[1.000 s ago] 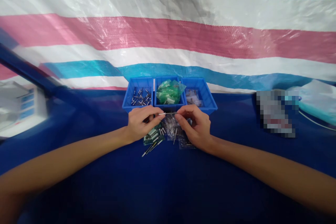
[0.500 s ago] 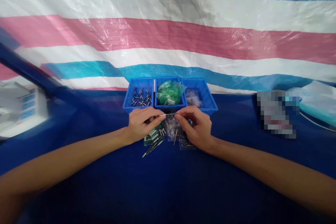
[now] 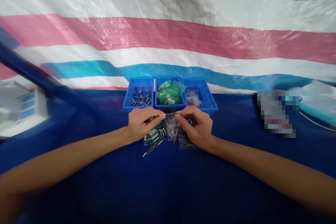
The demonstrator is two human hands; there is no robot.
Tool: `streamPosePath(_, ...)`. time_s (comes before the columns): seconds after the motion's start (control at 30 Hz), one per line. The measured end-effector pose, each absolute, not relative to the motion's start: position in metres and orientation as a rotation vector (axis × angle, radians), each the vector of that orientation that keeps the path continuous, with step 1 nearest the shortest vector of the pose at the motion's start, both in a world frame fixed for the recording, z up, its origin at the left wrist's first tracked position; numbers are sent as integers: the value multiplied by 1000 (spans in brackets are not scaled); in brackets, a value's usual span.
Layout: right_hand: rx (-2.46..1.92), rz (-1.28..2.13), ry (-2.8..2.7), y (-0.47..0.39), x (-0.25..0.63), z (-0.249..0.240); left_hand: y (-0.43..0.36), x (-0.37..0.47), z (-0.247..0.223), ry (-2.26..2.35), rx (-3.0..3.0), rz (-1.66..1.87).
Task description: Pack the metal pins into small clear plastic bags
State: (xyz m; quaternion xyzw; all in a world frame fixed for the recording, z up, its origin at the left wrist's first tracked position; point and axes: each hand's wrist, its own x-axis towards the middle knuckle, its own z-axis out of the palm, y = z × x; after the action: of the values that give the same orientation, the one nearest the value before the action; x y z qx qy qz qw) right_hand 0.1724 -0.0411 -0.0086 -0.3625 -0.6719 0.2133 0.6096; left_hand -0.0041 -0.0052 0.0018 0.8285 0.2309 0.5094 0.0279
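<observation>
A thin metal blind rivet is held level between my two hands. My left hand pinches its left end between thumb and forefinger, and the fingertips of my right hand are closed on the right end. Below the hands lie a bag of rivets with a greenish look and clear plastic bags of small metal parts, partly covered by my right hand. A loose rivet rests on the clear bags. Longer pins, one with a dark shaft, stick out toward me.
Behind my hands stand three blue bins: the left bin with loose rivets, the middle bin with green bags, the right bin with clear bags. A white device stands left; a blurred-out item and a pale bag lie right.
</observation>
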Motion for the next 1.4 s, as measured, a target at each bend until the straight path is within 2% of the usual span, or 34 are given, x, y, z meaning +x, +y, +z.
streamPosePath(1.4, -816, 617, -1557, -40, 174, -9, -7, -6, 2, 685, 2598, 1673)
